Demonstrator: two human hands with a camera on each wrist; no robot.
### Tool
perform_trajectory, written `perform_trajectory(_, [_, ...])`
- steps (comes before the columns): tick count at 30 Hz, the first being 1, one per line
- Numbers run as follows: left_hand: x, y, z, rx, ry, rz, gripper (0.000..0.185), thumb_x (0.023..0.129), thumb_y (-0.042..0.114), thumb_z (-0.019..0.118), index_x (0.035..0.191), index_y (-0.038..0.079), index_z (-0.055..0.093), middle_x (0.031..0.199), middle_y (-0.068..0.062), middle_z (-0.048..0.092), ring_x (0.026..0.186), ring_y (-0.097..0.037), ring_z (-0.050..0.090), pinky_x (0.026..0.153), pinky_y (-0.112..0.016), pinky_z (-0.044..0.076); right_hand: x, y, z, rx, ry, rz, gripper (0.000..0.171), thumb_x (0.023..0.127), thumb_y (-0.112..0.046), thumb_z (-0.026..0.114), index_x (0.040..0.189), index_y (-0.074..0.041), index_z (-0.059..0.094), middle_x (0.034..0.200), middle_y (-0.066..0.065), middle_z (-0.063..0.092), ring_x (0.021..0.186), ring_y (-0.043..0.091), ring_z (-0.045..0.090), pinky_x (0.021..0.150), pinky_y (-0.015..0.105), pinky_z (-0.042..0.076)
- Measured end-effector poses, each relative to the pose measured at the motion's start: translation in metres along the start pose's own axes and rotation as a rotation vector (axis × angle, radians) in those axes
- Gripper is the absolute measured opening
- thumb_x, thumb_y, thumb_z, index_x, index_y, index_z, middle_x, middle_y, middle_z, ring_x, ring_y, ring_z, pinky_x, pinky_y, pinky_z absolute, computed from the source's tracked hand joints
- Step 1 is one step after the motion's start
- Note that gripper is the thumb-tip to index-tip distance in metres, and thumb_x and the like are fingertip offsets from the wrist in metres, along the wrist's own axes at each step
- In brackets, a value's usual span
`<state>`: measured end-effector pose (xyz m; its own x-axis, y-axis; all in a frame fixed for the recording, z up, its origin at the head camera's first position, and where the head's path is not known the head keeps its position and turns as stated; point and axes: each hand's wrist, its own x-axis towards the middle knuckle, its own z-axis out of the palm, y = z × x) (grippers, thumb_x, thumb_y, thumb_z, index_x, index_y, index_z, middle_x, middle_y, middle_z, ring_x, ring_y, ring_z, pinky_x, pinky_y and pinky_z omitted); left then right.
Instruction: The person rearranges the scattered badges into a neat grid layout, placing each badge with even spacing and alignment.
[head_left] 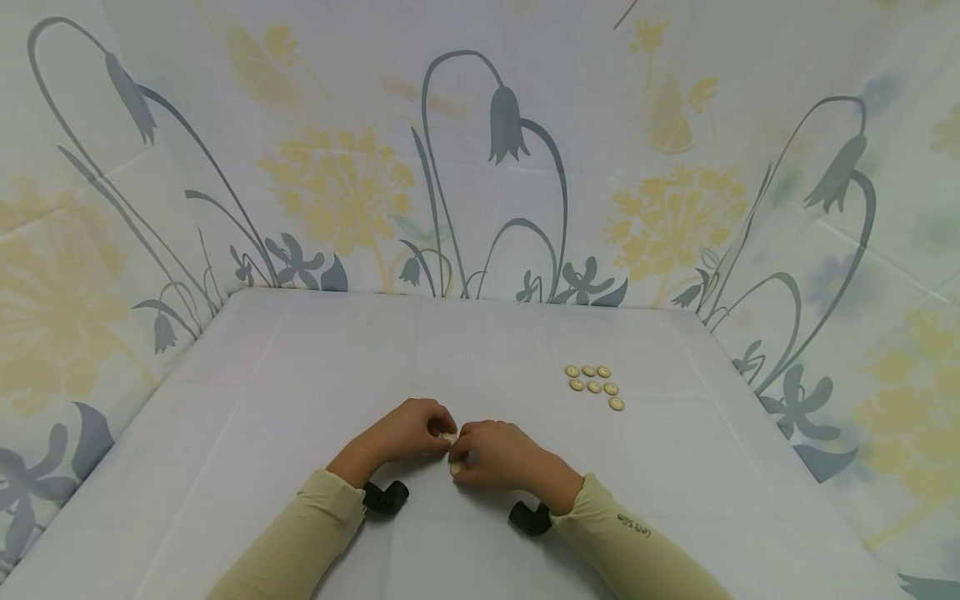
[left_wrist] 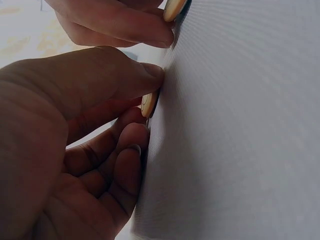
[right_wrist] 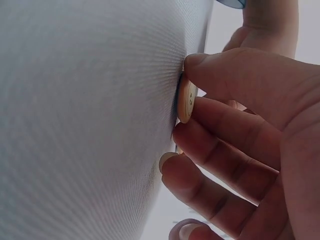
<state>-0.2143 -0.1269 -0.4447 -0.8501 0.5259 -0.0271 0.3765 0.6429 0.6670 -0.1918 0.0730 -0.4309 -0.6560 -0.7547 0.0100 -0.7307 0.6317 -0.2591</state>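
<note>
In the head view my left hand is low over the white cloth, its thumb and fingers pinching a small round wooden disc. The left wrist view shows that wooden disc edge-on, close against the cloth, between thumb and fingertips. Right beside it, my right hand holds a second disc. From the right wrist, this disc is pale with dark printed marks and a ring on its face, standing near the cloth between thumb and fingers. Both hands nearly meet, fingertips overlapping in the head view.
Several similar round discs lie flat in uneven rows to the right, beyond my right hand. A white cloth covers the table, and flower-patterned fabric hangs at the back and sides. Black wrist devices sit below the sleeves.
</note>
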Motion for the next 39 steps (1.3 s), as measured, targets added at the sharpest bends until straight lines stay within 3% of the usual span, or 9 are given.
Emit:
perform_trajectory(24, [0.0, 0.0, 0.0, -0.023, 0.0, -0.016, 0.013, 0.085, 0.016, 0.074, 0.097, 0.014, 0.072, 0.091, 0.004, 0.064, 0.082, -0.011, 0.055, 0.074, -0.029, 0.048, -0.005, 0.008, -0.004, -0.02, -0.001, 0.031, 0.016, 0.081, -0.024, 0.071, 0.096, -0.023, 0.075, 0.091, -0.012, 0.065, 0.077, 0.004, 0.057, 0.068, 0.023, 0.047])
perform_trajectory(39, [0.002, -0.004, 0.003, -0.02, 0.013, -0.021, 0.011, 0.085, 0.019, 0.074, 0.095, 0.016, 0.072, 0.088, 0.005, 0.063, 0.08, -0.011, 0.054, 0.073, -0.029, 0.047, -0.013, 0.019, -0.015, -0.023, -0.006, 0.108, 0.018, 0.081, -0.025, 0.071, 0.098, -0.021, 0.076, 0.093, -0.011, 0.066, 0.083, 0.007, 0.06, 0.069, 0.026, 0.049])
